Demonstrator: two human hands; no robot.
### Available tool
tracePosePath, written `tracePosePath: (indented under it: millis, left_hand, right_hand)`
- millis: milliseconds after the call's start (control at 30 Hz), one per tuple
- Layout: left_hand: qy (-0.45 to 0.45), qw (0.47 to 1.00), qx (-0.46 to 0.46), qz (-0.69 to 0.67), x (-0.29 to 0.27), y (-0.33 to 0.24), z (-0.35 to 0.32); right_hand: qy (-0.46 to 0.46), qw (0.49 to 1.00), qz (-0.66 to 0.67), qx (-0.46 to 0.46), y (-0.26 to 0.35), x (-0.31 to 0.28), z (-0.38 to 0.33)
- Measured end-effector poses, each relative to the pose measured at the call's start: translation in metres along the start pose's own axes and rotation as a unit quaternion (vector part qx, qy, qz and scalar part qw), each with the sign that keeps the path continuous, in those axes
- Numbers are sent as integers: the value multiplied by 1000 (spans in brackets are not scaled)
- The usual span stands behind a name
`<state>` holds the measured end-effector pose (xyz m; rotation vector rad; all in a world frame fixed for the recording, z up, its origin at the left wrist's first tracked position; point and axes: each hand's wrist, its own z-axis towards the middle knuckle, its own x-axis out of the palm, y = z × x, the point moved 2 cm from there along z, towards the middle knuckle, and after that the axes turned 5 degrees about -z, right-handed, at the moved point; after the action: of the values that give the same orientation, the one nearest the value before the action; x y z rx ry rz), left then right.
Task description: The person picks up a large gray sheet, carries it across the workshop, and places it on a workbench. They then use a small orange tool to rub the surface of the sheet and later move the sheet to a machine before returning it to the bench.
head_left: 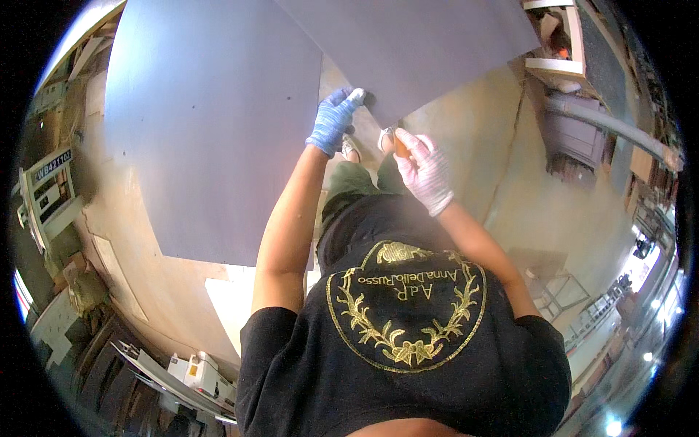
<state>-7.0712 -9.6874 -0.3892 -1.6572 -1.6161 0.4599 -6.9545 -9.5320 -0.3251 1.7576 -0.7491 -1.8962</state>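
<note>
My left hand, in a blue knit glove, is closed at the near-left edge of a dark grey sheet. Its thumb and fingers appear to pinch that edge, close to the sheet's pointed near corner. In a pink-and-white striped glove, my right hand is wrapped round a small orange object, just below the same corner. Most of the orange object is hidden by the fingers, so its kind does not show. A second large grey sheet lies flat on the left, with a few small dark marks on it.
Beneath the sheets is a brown floor, where my shoes stand. At the right are a white-edged wooden cabinet and a grey pipe. A white machine stands at the lower left.
</note>
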Motion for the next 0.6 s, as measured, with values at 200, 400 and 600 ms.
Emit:
tracePosePath:
  millis: [200, 400, 600]
  left_hand:
    - [8, 1000, -10, 4, -2, 0, 0]
    - [16, 999, 9, -28, -1, 0, -2]
    - [7, 1000, 2, -21, -4, 6, 3]
  right_hand:
    - [-83, 992, -28, -86, -9, 15, -2]
    - [-51, 991, -96, -84, 0, 17, -1]
    - [-33, 992, -108, -58, -7, 27, -7]
